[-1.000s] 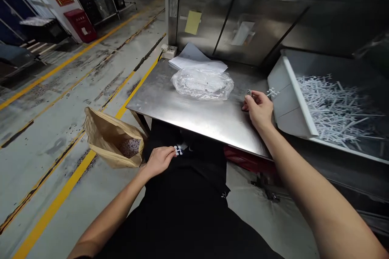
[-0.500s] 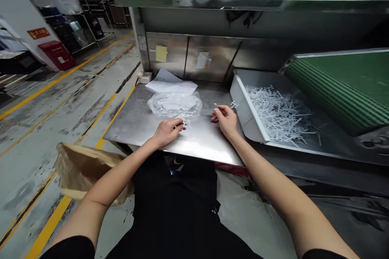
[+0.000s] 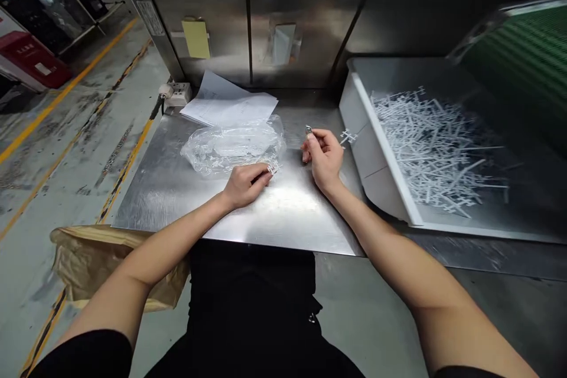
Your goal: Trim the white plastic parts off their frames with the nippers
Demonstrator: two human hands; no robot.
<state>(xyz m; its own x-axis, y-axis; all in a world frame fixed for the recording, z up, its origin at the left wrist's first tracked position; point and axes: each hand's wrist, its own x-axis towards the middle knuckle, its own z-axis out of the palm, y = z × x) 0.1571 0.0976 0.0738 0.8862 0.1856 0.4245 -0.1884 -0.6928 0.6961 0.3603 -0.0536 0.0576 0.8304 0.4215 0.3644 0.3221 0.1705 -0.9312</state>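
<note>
My left hand (image 3: pixel 247 184) is closed above the metal table, its thumb and forefinger pinching a small white branched plastic piece (image 3: pixel 274 168). A few paces of tabletop to the right, my right hand (image 3: pixel 325 155) is wrapped round a small metal tool (image 3: pixel 309 129); only its shiny tip shows above the thumb. Just beyond the right knuckles is another white branched piece (image 3: pixel 348 137); whether it touches the hand I cannot tell. A clear plastic bag (image 3: pixel 237 144) lies crumpled behind my left hand. White sheets of paper (image 3: pixel 230 103) rest behind the bag.
A grey tray (image 3: pixel 383 153) heaped with white plastic pieces (image 3: pixel 429 153) stands on the right, under a green conveyor belt (image 3: pixel 527 53). At the back left is a power socket (image 3: pixel 179 94). An open brown paper bag (image 3: pixel 84 266) stands below the table's left edge.
My view has tipped down and come closer to the table. The metal tip in my right hand now points up more visibly. Both hands keep their grips.
</note>
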